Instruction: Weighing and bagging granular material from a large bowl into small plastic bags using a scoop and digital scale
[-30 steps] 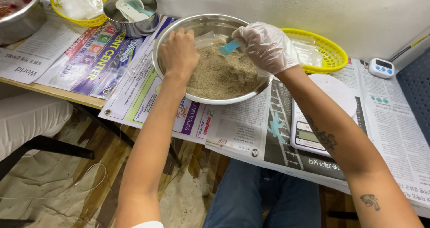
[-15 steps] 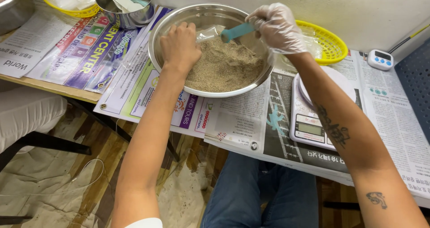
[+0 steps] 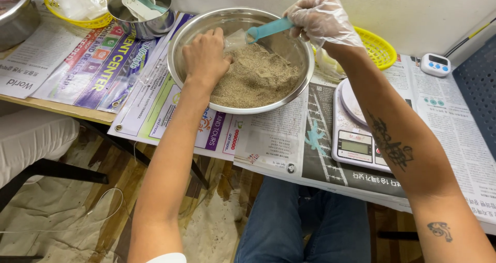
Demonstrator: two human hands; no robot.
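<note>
Gloved right hand (image 3: 323,18) pinched the handle of a teal measuring spoon (image 3: 266,30), spoon head hovering over the far side of a steel mixing bowl (image 3: 206,28). Bare left hand (image 3: 205,56) rested inside the bowl at its left, fingers curled on a small clear plastic bag (image 3: 236,38) above the tan grainy powder (image 3: 256,80). Bowl sat on newspapers (image 3: 268,139). White kitchen scale (image 3: 356,139) lay right of the bowl, yellow basket (image 3: 380,49) just beyond. Smaller steel pot (image 3: 144,10) stood far left.
</note>
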